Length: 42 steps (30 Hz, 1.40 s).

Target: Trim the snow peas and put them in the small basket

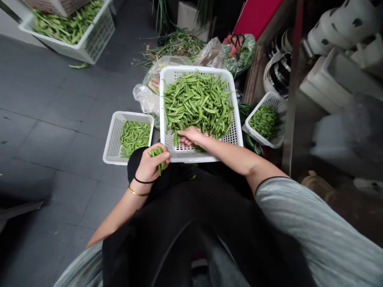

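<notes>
Tiled floor: grey (74, 95), spreading to the left of the person and beyond the baskets.
Large white basket: straight in front of the person (196, 69), its near edge by the lap; some perforated bottom shows bare at the near end.
White crate: far left (97, 46), well apart from both hands, filled with more green produce.
Heap of pods: inside the large white basket (199, 103), mostly in its far part, lying just beyond the right fingers, away from the person.
Small white basket: near the large one on its left (112, 149), with loose green pods (135, 137) inside.
Right-side basket: beyond the large one's right edge (280, 104), holding leafy greens (265, 121).
Right hand: inside the large white basket (191, 135), nearer to the heap than the other; index finger stretched leftward, the rest curled under; whether they pinch anything I cannot tell.
Left hand: at the large basket's near-left corner (149, 161), fingers closed, thumb pressed over what they hold.
Bunch of pods: in the left hand's grasp (159, 156), ends poking out.
Single pod: at the right index fingertip (176, 138), long axis running roughly toward the person.
</notes>
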### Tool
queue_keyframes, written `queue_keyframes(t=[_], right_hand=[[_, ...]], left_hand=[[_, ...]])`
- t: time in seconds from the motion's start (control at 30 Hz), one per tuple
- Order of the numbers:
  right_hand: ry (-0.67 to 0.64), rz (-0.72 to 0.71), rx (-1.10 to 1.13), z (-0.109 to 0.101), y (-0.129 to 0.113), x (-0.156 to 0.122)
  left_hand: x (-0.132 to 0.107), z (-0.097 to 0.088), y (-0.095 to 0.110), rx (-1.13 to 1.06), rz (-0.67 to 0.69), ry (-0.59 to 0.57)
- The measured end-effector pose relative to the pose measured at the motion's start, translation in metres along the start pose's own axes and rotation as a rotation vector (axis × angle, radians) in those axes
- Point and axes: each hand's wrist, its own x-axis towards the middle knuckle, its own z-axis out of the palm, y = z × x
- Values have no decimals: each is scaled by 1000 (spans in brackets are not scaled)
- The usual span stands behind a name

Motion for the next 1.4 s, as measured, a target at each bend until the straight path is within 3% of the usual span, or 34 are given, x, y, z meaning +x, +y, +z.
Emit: queue_keyframes(t=[0.13, 0.2, 0.37, 0.47, 0.6, 0.73, 0.83, 0.87, 0.93, 1.07, 1.23, 1.3, 1.4], right_hand=[[18, -34, 68, -1, 5, -8], [41, -115, -54, -11, 8, -28], [255, -649, -1000, -18, 14, -101], [170, -881, -1241, -11, 17, -137], [68, -1084, -1075, -12, 25, -158], [-163, -1240, -711, -18, 28, -165], [-315, -1161, -427, -25, 27, -173], [-306, -1095, -347, -29, 27, -175], [-170, -982, -250, -38, 28, -179], [206, -1019, -411, -40, 33, -184], [351, -1069, -829, -11, 30, -184], [305, -1090, -858, -5, 24, -182], [-1, -1184, -667, -6, 18, -181]], left_hand=[[-7, 6, -1, 164, -60, 86], [-5, 10, -7, 214, -98, 103], [9, 26, -32, 281, -133, 137], [11, 34, -38, 231, -129, 129], [0, 36, -34, 122, -236, -20], [-13, 33, -32, 14, -309, -229], [-18, 29, -32, -25, -321, -359], [-19, 28, -32, -21, -340, -402], [-19, 26, -32, -15, -381, -446], [-17, 29, -35, -107, -326, -299], [-13, 40, -37, -188, -170, -107], [-15, 42, -37, -188, -162, -97], [-19, 40, -35, -135, -232, -187]])
